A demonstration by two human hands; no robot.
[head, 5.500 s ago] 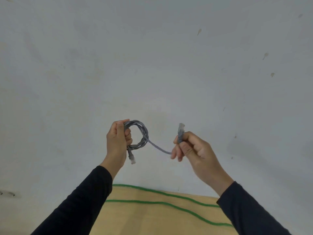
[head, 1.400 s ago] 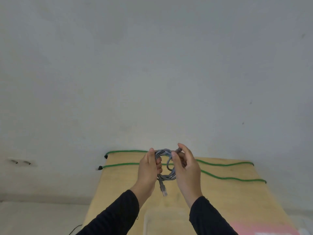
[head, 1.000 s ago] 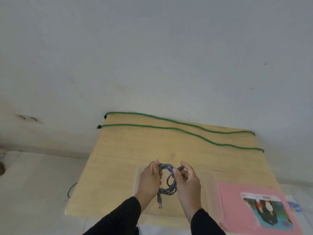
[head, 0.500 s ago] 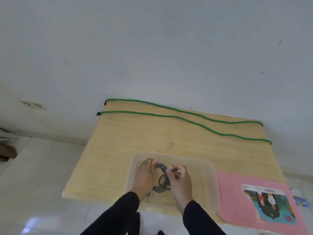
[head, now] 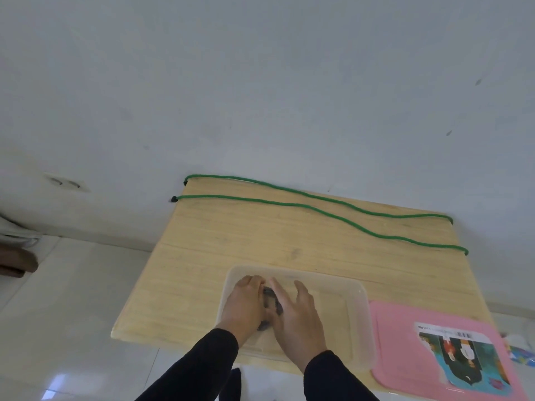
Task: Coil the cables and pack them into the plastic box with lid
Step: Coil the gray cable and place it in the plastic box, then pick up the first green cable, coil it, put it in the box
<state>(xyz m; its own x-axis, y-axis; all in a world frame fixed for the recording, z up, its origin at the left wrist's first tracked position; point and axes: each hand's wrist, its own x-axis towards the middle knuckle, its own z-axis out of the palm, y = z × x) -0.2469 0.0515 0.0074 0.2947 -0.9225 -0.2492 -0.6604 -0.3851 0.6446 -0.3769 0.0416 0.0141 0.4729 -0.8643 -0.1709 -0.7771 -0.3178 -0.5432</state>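
We had the wooden tabletop (head: pixel 260 235) before us, two green cables (head: pixel 318 208) stretched uncoiled along its far side, the pink lid (head: pixel 405 328) just right of the clear plastic box (head: pixel 359 319). Inside the box our left hand (head: pixel 246 305) and right hand (head: pixel 295 319) lay close together, pressing the coiled grey cable (head: pixel 272 302) onto its floor; whether our fingers still gripped it, we could not tell. This looked like the packing step for one cable. Next we would need to let go without the coil springing open, then reach for a green cable

L hand (head: pixel 246 306) curled; R hand (head: pixel 295 319) flat, fingers spread.
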